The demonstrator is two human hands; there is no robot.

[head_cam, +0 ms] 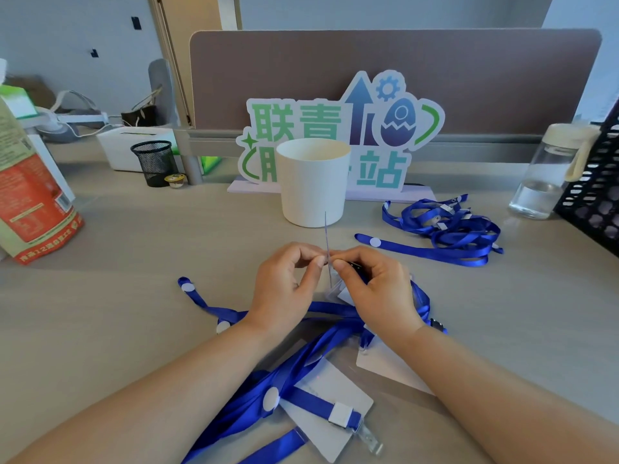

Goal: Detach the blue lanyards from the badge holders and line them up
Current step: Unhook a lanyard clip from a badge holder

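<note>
My left hand (284, 286) and my right hand (375, 289) meet at the middle of the desk, both pinching one clear badge holder (326, 236) seen edge-on as a thin upright line. My right fingers also cover a dark clip at its lower end. Under my wrists lies a tangle of blue lanyards (268, 380) with white round tabs, still clipped to white badge holders (321, 390) flat on the desk. A separate heap of blue lanyards (445, 229) lies at the right, behind my hands.
A white cup (313, 182) stands just behind my hands, in front of a printed sign (368, 128). A water bottle (549, 172) and black mesh basket (599, 182) sit at right. An orange-green bag (30, 182) and a mesh pen cup (154, 162) are at left.
</note>
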